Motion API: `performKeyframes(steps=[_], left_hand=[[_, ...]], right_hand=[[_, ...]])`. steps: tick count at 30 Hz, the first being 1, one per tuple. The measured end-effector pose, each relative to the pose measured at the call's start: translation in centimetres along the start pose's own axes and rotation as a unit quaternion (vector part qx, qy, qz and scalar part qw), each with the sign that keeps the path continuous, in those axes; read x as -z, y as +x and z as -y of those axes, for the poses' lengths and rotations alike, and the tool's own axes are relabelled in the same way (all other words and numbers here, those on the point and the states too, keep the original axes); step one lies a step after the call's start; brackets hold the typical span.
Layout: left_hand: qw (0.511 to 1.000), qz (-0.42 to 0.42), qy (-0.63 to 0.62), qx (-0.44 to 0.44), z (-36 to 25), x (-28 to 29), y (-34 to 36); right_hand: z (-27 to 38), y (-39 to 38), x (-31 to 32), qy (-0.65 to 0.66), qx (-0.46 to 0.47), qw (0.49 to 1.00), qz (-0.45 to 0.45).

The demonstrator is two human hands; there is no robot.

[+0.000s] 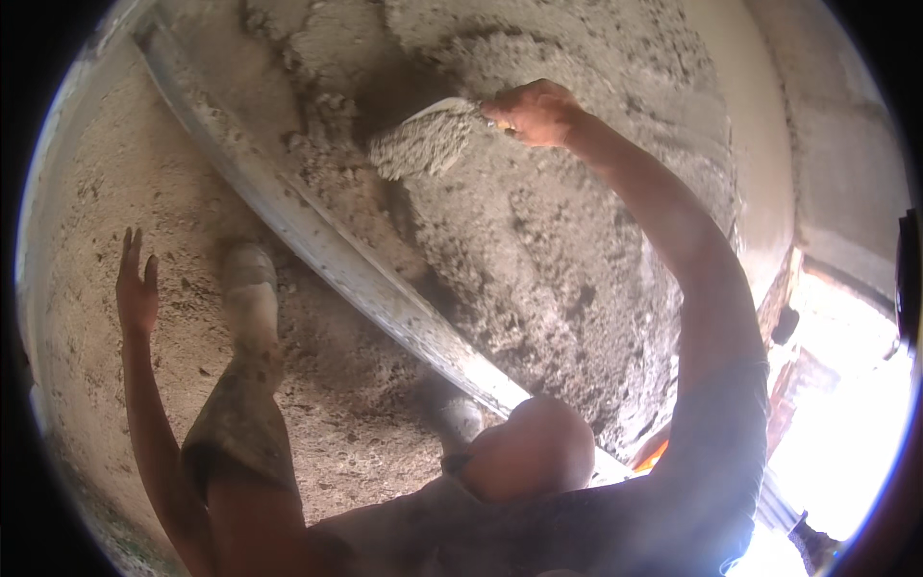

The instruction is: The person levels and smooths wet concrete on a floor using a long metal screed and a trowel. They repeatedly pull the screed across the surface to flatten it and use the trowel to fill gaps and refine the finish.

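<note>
My right hand (538,112) is closed round the handle of a trowel (442,106), arm stretched far forward. A lump of wet grey mortar (423,144) covers the blade. Beneath and around it spreads a rough bed of mortar (538,250). Far to the left, my left hand (137,288) is held out with nothing in it, thumb and fingers apart. A long, mortar-spattered metal straightedge (317,240) runs diagonally between my two hands, from the far left down toward my bent knee (538,447).
My dusty boot (252,279) stands on gritty ground (336,423) left of the straightedge. A smooth, pale wall (760,144) curves up the right side. Bright light comes through an opening (836,385) at the lower right, and something orange (654,454) shows beside my right sleeve.
</note>
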State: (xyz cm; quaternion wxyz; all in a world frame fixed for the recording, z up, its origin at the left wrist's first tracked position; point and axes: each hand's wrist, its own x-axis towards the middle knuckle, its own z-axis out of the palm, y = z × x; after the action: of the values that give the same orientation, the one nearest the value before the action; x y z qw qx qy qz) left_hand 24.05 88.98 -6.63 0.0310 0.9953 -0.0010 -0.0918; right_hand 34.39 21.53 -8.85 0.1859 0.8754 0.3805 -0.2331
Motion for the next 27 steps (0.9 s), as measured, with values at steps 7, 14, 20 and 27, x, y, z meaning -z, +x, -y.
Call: performKeyframes(steps=[7,14,20,27], left_hand=[[0.992,0.112,0.033,-0.054,-1.6,1.3,-6.8],[0.995,0.088,-0.016,-0.036,-2.9,8.2,-7.3],[0.953,0.196,0.057,-0.223,-26.0,14.1,-10.2],[0.876,0.283,0.060,-0.386,-32.1,9.2,-13.9]], right_hand=[[10.6,-21.3,-11.2,0.134,0.060,0.982,0.118],[8.1,-29.6,-13.4,0.124,-0.071,0.958,-0.248],[-0.8,-5.6,0.2,0.149,-0.366,0.894,-0.213],[-0.4,-6.4,-6.2,0.084,-0.270,0.947,-0.154]])
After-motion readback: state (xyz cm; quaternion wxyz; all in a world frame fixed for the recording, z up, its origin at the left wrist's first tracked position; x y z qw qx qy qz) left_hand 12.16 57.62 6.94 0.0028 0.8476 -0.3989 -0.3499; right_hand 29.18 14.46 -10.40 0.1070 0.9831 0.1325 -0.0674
